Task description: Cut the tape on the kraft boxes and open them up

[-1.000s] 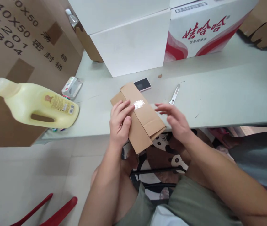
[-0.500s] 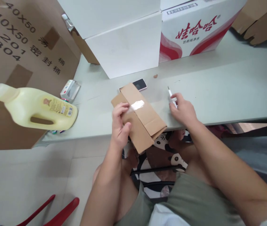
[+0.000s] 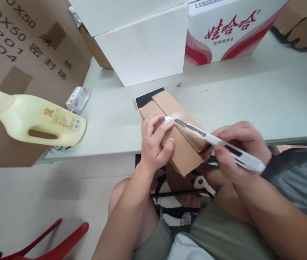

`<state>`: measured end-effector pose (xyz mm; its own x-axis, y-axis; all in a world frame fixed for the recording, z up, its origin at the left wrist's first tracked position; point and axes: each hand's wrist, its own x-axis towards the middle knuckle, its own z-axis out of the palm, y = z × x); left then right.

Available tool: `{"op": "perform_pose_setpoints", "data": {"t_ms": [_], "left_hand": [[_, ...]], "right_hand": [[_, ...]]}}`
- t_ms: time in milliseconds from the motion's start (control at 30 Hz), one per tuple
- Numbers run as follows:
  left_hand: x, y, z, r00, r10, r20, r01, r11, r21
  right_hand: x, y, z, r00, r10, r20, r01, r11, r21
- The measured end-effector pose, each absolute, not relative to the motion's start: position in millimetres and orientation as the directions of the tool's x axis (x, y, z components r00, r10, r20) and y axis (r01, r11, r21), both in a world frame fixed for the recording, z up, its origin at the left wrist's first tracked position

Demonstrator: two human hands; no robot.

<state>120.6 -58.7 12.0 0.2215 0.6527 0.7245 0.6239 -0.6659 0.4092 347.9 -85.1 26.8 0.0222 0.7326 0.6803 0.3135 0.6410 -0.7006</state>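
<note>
A small brown cardboard box (image 3: pixel 181 151) lies at the near edge of the pale green table (image 3: pixel 250 97), sealed with a strip of clear tape (image 3: pixel 173 117). My left hand (image 3: pixel 154 142) grips the box's left side, fingers curled over its top by the tape. My right hand (image 3: pixel 237 150) is closed round a white utility knife (image 3: pixel 223 144). The knife's blade points left, and its tip rests at the tape on the box's top seam.
A phone (image 3: pixel 148 97) lies just behind the box. A yellow jug (image 3: pixel 38 121) and a small packet (image 3: pixel 78 99) sit at the table's left. Big white boxes (image 3: pixel 148 47), a red-printed carton (image 3: pixel 231 32) and brown cartons (image 3: pixel 20 54) stand behind. Red chair legs (image 3: pixel 56 242) show below.
My right hand reached right, picked the knife up off the table and brought its blade to the tape. My left hand shifted its grip on the box, which moved slightly right.
</note>
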Motion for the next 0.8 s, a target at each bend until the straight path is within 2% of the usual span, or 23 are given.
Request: {"op": "perform_pose_setpoints", "data": {"t_ms": [100, 267, 633, 800], "left_hand": [[126, -59, 8, 0.194, 0.642, 0.742, 0.592, -0.680, 0.433], [128, -61, 6, 0.200, 0.694, 0.692, 0.600, -0.645, 0.473], [128, -60, 3, 0.182, 0.680, 0.710, 0.593, -0.652, 0.472], [121, -59, 4, 0.189, 0.712, 0.676, 0.644, -0.610, 0.461]], "right_hand": [[341, -84, 41, -0.077, 0.662, 0.746, 0.348, 0.719, -0.602], [337, -83, 52, -0.211, 0.663, 0.718, 0.360, 0.736, -0.574], [323, -81, 61, -0.183, 0.736, 0.652, 0.388, 0.664, -0.640], [328, -85, 61, -0.177, 0.684, 0.708, 0.316, 0.721, -0.617]]}}
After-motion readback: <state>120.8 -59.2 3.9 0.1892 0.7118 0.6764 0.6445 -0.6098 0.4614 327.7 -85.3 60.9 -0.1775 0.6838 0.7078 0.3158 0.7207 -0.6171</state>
